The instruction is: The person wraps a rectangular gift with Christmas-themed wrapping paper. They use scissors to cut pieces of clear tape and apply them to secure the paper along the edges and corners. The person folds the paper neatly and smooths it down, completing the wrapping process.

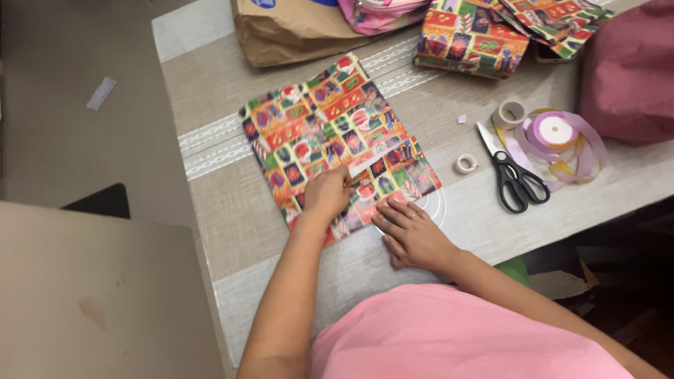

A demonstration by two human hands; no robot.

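Wrapping paper (330, 133) — both hands pressing it.

Left hand (326, 191) curled on a bright patterned wrapping sheet (330, 130) at table centre, fingertips pinching something small (too blurred to tell), right hand (411, 231) flat on the sheet's 5 o'clock corner, black-handled scissors (511, 172) at 3 o'clock, lilac ribbon spool (554, 131) just beyond.

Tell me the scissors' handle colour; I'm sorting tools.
Black, seen in the head view: the scissors lie right of the wrapping paper.
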